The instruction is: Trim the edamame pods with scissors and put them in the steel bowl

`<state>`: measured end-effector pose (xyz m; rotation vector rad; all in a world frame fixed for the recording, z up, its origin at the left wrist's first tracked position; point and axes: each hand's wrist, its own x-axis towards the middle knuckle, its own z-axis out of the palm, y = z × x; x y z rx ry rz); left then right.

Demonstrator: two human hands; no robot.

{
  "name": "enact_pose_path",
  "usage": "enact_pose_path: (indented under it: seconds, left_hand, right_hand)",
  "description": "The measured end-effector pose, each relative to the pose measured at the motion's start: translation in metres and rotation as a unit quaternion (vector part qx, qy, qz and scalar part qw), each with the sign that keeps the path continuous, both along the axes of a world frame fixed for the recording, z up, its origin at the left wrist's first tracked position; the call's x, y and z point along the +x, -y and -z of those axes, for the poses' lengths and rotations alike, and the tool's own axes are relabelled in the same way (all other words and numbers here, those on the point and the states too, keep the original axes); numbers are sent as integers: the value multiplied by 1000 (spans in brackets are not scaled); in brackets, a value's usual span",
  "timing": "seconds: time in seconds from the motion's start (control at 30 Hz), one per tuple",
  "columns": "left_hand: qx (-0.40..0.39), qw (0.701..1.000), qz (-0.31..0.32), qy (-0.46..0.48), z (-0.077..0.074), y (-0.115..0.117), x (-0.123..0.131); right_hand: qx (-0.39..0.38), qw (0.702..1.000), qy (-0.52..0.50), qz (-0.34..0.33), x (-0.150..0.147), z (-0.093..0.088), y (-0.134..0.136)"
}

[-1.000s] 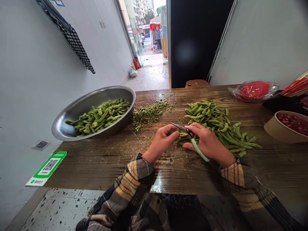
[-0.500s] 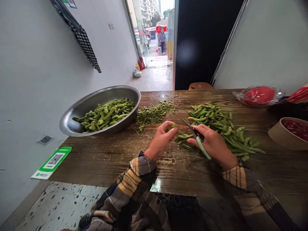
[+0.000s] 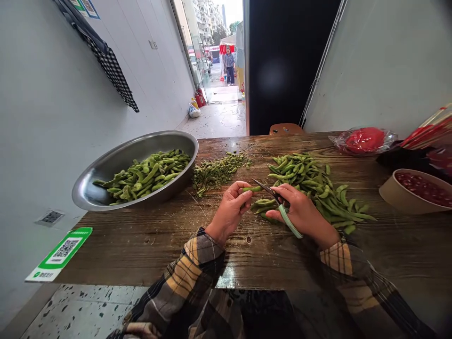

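Left hand (image 3: 229, 207): thumb and fingertips pinched on one green pod (image 3: 251, 189), held just above the wooden table (image 3: 158, 235) with the free end pointing right. Right hand (image 3: 303, 214): clenched around the scissors (image 3: 271, 193), green handle loop under the palm, blades meeting the free end of the pod; blade opening not readable. For a clean cut, judged from this position: grip the pod near its middle, well back from the blades; present only the very tip; hold the pod square to the blades; snip close to the end without nicking the beans; keep the left fingertips clear of the cutting line; work over bare wood, between the trimmings heap (image 3: 217, 170) and the uncut pile (image 3: 318, 188). Count as visible: two hands, one pair of scissors, one pod in the grip. A small loose cluster of pods (image 3: 263, 205) just beneath the hands, roughly four or five, partly hidden. One steel basin (image 3: 106, 165) at far left, overhanging the table edge, holding pods too many to count. One heap of trimmings beside the basin. One large pile of uncut pods to the right, also beyond counting. One paper bowl (image 3: 399, 193) of red contents and one red bundle in clear wrap (image 3: 363, 140) at far right.
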<state>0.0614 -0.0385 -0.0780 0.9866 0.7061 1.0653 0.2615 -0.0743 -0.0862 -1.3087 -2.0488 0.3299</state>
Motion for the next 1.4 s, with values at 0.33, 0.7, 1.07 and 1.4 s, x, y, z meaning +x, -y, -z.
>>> enact_pose_path:
  seconds: [0.33,0.7,1.07,1.4]
  left_hand:
    - [-58,996,-18,64,-4,-4,-3]
    - [155,943,11,-294,14,-11,3]
    - [345,801,8,-489,33,-23,-2]
    - [208,922,-35,-324,20,-22,-6]
  right_hand:
    - [-2,1000,23,-12,2,-1,2]
    - [48,993,-57,96,12,-6,-6]
    - [41,995,-41,82,8,-2,-5]
    - [12,995,-49,83,9,-1,-6]
